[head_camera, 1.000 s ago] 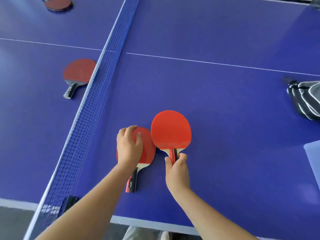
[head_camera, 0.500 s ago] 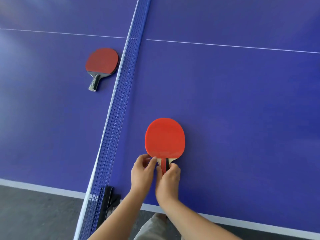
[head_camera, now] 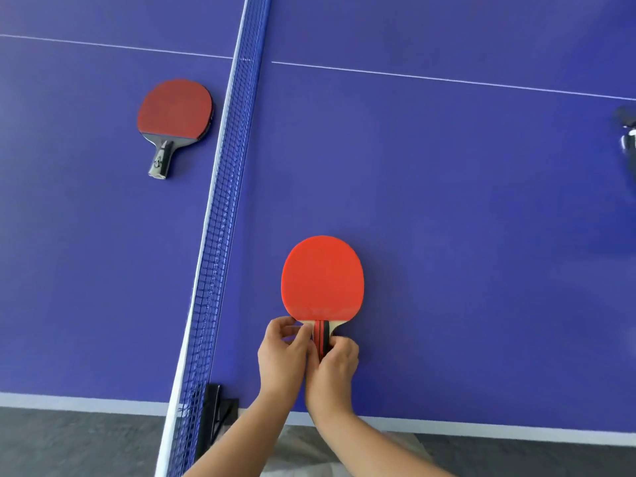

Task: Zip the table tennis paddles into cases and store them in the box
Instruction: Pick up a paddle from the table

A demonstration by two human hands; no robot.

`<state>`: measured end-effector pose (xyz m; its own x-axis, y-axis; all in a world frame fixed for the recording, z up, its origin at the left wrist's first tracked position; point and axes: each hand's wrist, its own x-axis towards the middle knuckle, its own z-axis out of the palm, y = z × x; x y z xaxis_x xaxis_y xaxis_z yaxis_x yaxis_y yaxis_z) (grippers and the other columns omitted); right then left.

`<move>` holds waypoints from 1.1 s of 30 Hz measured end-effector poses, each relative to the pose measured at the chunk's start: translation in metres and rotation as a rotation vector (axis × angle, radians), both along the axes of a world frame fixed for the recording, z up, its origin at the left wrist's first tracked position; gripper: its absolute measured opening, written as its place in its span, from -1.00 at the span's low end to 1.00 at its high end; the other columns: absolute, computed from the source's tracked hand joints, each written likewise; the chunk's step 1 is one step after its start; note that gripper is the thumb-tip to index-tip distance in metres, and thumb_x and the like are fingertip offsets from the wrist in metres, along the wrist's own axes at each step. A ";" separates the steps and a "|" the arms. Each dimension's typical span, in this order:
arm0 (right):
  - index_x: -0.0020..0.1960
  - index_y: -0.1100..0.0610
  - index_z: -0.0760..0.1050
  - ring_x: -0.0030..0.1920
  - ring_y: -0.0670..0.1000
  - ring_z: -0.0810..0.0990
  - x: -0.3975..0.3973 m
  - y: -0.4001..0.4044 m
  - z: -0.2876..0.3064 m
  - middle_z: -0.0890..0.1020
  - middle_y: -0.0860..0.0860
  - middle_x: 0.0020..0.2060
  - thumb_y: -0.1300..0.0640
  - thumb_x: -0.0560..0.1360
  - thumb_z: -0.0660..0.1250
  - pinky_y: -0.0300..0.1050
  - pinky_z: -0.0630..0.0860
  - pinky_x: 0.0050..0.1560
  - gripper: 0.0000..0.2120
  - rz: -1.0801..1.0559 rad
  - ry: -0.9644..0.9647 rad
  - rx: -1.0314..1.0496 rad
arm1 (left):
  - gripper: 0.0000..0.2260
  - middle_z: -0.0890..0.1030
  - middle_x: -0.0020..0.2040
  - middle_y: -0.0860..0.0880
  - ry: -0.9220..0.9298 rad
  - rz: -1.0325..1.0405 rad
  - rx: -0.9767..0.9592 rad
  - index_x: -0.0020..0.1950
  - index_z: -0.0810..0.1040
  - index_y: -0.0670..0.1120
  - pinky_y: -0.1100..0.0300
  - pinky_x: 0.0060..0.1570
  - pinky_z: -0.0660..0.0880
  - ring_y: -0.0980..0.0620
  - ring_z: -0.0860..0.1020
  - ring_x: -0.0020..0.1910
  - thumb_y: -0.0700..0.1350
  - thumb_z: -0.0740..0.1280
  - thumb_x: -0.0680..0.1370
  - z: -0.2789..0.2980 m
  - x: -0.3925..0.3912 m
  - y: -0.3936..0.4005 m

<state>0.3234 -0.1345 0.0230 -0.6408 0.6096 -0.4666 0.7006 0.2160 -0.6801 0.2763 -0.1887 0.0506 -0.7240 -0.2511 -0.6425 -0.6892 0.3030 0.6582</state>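
1. Two hands meet at one handle: left hand (head_camera: 283,356) and right hand (head_camera: 335,366) sit side by side, touching, near the table's (head_camera: 447,235) near edge, just right of the net (head_camera: 220,218).
2. Bright red paddle (head_camera: 322,280) lies flat on the table w/ blade pointing away from the person, handle toward the near edge. Whether a 2nd paddle sits under it, can't tell; only one blade shows.
3. Left hand: fingers curled, thumb & forefinger pinching at the blade's base/left side of the handle. Right hand: fingers wrapped round the handle from the right, clamped on it.
4. Dark red paddle (head_camera: 173,115) w/ black handle rests flat on the far side of the net, close to it, well apart from the hands.
5. Black-and-white object (head_camera: 628,139) at the table's right edge, cut off by frame; may be a case or bag, can't say. No box in view.
6. Handling, my read: paddle is light & stiff, wood core w/ rubber faces. Rubber is grippy, marks easily, so avoid pressing fingers on the face. Best hold = handle, or thin edge of blade. Flat on a smooth top it's awkward to lift; tip the handle up first.
7. Stage, judged: early. Paddle uncased, nothing zipped or stored yet.
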 end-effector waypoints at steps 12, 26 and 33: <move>0.09 0.16 0.37 0.06 0.05 0.42 0.011 0.007 0.003 0.40 -0.01 0.02 0.06 0.54 0.38 0.07 0.49 0.04 -0.74 0.056 0.032 0.024 | -0.82 0.69 -0.14 0.09 -0.013 -0.033 0.093 0.05 0.54 0.07 0.07 -0.08 0.61 0.15 0.66 -0.22 -0.03 0.47 0.49 -0.007 0.008 -0.008; 0.10 0.20 0.40 0.08 0.08 0.39 -0.001 0.012 0.003 0.45 0.06 0.03 0.03 0.56 0.35 0.05 0.46 0.06 -0.73 0.135 0.055 0.079 | -0.79 0.68 -0.11 0.03 0.034 -0.007 0.140 0.09 0.55 0.03 -0.04 -0.05 0.64 0.14 0.68 -0.26 -0.01 0.47 0.50 -0.013 -0.007 -0.011; 0.09 0.15 0.41 0.07 0.05 0.40 -0.001 0.016 0.007 0.44 0.02 0.01 -0.05 0.55 0.35 0.02 0.47 0.05 -0.71 0.156 0.045 0.082 | -0.75 0.68 -0.09 0.03 0.046 -0.028 0.136 0.13 0.53 0.02 -0.03 -0.05 0.64 0.16 0.68 -0.27 0.00 0.47 0.49 -0.012 -0.007 -0.012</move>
<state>0.3226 -0.1182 0.0297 -0.7494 0.5362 -0.3885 0.6239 0.3755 -0.6854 0.2691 -0.2004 0.0383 -0.7587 -0.1438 -0.6354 -0.6502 0.2274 0.7249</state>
